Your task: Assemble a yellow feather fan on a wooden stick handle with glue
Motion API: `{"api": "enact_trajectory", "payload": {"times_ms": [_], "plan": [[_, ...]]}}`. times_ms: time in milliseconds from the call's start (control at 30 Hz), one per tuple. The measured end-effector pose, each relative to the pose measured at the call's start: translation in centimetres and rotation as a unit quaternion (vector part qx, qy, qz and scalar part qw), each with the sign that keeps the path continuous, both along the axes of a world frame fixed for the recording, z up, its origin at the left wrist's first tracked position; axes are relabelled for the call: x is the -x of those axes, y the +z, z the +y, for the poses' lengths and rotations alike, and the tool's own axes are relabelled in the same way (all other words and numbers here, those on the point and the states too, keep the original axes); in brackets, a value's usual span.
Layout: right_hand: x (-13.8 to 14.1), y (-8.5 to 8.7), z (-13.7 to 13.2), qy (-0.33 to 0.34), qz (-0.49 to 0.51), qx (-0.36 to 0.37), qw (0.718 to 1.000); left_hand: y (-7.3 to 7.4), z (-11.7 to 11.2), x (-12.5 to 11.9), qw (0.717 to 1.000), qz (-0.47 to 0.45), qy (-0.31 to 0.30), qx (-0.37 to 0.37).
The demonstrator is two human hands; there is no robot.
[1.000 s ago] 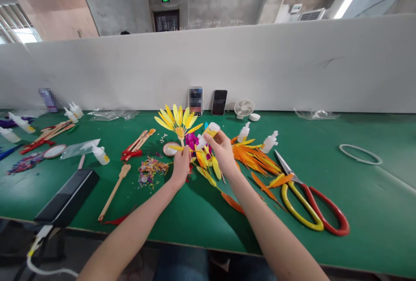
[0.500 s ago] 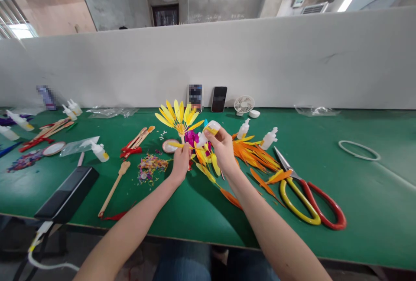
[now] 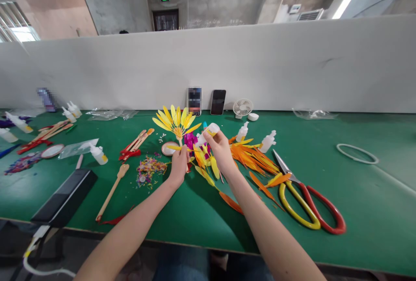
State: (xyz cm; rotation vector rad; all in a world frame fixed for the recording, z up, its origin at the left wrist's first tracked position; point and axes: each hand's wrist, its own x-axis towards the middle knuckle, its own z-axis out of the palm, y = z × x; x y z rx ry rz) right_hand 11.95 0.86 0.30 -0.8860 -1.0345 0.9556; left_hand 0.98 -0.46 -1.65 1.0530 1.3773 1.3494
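Smooth green tabletop [image 3: 373, 203]; splayed yellow feathers [image 3: 177, 118]; tilted bottle [image 3: 212, 129], probably plastic

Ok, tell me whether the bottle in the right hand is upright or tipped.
Tipped: the bottle slants in the right hand, its nozzle end below its base.

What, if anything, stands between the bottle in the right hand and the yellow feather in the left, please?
Nothing visible; the right hand holds the white bottle tilted toward the yellow feather in the left hand.
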Motion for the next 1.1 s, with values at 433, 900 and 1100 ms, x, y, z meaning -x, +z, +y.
{"api": "enact_trajectory", "payload": {"times_ms": [433,900,1100], "plan": [[-0.3,-0.7,0.9,0.06,0.14,0.06,0.986,-0.3,0.0,0.1,0.999,-0.026,-0.012,0.015],[-0.1,-0.2,0.2,0.042,0.089,0.026,0.995,-0.4,0.0,0.0,1.0,-0.011,-0.016,0.009],[0.0,0.1,-0.3,0.039,0.049,0.006,0.998,-0.3,-0.1,-0.1,0.999,-0.026,-0.022,-0.002]]}}
